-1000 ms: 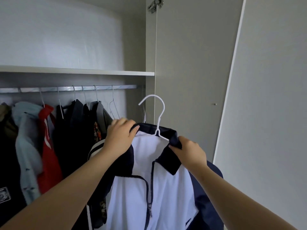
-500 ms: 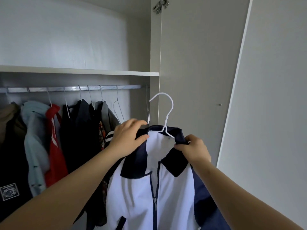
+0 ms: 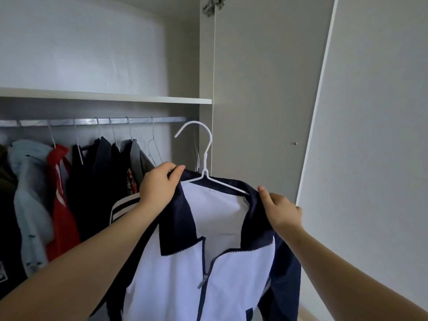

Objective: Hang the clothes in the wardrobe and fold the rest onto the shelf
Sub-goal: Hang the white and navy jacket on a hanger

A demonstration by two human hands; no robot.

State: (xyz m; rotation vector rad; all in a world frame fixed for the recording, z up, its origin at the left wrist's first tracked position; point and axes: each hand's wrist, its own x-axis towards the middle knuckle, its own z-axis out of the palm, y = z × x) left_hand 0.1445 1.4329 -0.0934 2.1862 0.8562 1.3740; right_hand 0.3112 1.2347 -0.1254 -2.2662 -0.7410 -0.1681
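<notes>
Now left hand [image 3: 159, 188], right hand [image 3: 281, 212] fingers pinch tracksuit jacket [image 3: 208, 262] collar, not white hanger [image 3: 205, 158]; risk: unsteadied hook twists, misses rail [image 3: 115, 121].

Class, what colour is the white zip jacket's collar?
Dark navy; the collar shows in the head view.

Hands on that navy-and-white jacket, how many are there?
2. The left hand grips the collar on its left side; the right hand pinches its right side, beside the white hanger. None seem hidden.
</notes>
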